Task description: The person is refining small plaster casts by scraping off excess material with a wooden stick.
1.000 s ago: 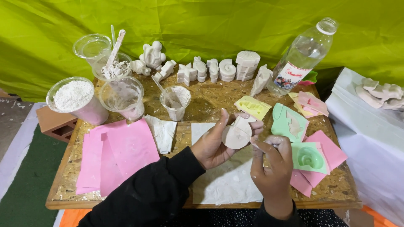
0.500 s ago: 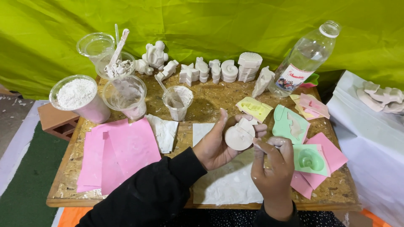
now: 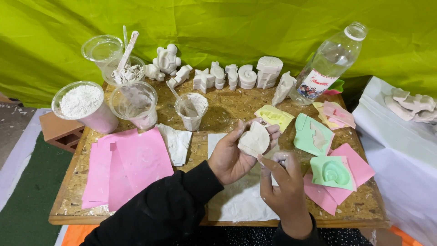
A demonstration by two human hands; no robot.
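Note:
My left hand (image 3: 232,155) holds a white plaster shell cast (image 3: 254,139) above the middle of the wooden table (image 3: 218,107). My right hand (image 3: 283,187) is just below and to the right of the cast, fingers curled, index finger pointing up toward its lower edge; whether it grips a small tool I cannot tell. Both hands are dusted with white powder. A white paper sheet (image 3: 236,202) lies under them.
Pink sheets (image 3: 123,164) lie at left. Cups of white powder (image 3: 82,102) and plaster mix (image 3: 191,109) stand behind. A row of white casts (image 3: 236,76) lines the back edge. Green moulds (image 3: 332,171), a yellow mould (image 3: 273,116) and a plastic bottle (image 3: 327,64) sit right.
The cast has turned slightly in my left hand. My right hand stays close beneath it, shifting a little toward its edge.

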